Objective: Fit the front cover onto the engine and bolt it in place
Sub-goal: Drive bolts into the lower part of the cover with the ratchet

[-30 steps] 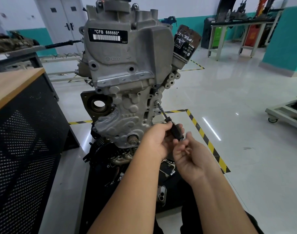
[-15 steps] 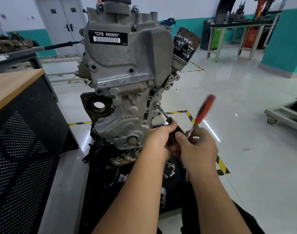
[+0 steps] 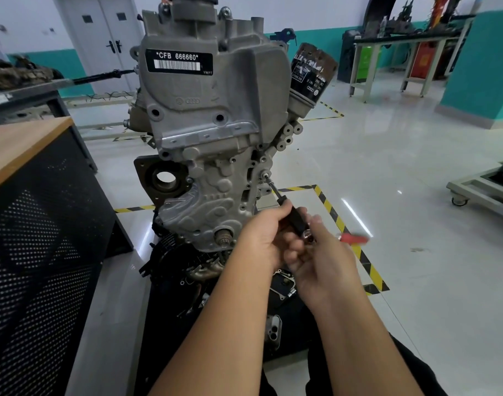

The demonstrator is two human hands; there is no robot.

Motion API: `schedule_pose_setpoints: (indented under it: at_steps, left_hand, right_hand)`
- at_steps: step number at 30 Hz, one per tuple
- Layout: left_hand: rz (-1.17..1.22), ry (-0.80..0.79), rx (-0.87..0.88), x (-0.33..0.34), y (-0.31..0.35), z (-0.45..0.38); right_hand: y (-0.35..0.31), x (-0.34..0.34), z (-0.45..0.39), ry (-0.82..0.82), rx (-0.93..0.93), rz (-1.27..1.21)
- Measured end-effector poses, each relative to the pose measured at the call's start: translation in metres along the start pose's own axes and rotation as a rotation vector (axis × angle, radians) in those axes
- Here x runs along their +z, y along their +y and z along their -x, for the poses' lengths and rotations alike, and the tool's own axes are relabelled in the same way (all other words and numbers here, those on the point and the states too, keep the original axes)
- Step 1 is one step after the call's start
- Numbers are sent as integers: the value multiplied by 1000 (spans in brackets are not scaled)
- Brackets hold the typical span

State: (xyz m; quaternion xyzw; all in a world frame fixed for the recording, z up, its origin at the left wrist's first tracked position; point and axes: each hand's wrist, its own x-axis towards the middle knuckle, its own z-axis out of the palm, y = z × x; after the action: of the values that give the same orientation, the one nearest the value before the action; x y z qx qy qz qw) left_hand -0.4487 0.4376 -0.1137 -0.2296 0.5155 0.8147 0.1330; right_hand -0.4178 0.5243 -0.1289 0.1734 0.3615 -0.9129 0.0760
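The grey cast-aluminium front cover (image 3: 213, 178) sat against the upright engine (image 3: 216, 90), and a small silver bolt (image 3: 264, 174) stood at its right edge with the black extension bar (image 3: 287, 210) seated on it. The left hand (image 3: 261, 238) was clenched around that bar; the right hand (image 3: 321, 258) gripped the ratchet, its red handle (image 3: 354, 238) blurred. A tilted bar risked slipping off, perhaps cross-threading the bolt.

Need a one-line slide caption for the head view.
Both hands drive a red-handled ratchet on a bolt in the grey aluminium front cover.
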Motion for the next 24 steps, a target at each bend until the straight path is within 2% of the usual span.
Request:
schedule_pose_setpoints:
  at_steps: [1, 2, 5, 7, 8, 10, 11, 14, 15, 16, 17, 19, 20, 21, 22, 24]
  left_hand:
    - [23, 10, 7, -1, -1, -2]
    - [51, 22, 17, 0, -1, -2]
    - [108, 61, 79, 5, -2, -6]
    - [69, 59, 108, 3, -2, -8]
    - [49, 53, 96, 1, -2, -7]
    - [49, 34, 71, -4, 0, -6]
    - [60, 42, 79, -5, 1, -7]
    - [116, 94, 138, -2, 0, -9]
    - [125, 102, 158, -1, 0, -11]
    - [123, 95, 170, 0, -1, -13]
    - [111, 80, 169, -2, -1, -13]
    - [91, 41, 128, -6, 0, -13]
    - [89, 31, 109, -8, 0, -14]
    - [86, 30, 98, -9, 0, -15]
    - [76, 34, 91, -9, 0, -14]
    - [73, 34, 85, -5, -2, -12]
  right_hand:
    - [-1, -1, 0, -14, 49, -54]
    - [0, -3, -3, -3, -7, 42]
    - [2, -9, -16, 167, -333, 550]
    - [5, -7, -12, 172, -376, 495]
    - [4, -4, -8, 120, -296, 420]
    - [-2, -1, -2, 3, -64, 111]
    - [-5, -3, -3, -10, -31, 91]
    - [-5, -9, -13, 145, -316, 595]
    - [-4, -8, -13, 166, -391, 703]
    - [-2, -7, -11, 162, -436, 701]
    - [-1, -7, -9, 124, -390, 597]
    - [-7, -2, 0, -28, -15, 17]
    - [-10, -1, 1, -42, 151, -235]
    - [-12, -3, 1, -37, 218, -321]
    - [-12, -5, 0, -29, 176, -243]
    - [-7, -8, -3, 43, -123, 356]
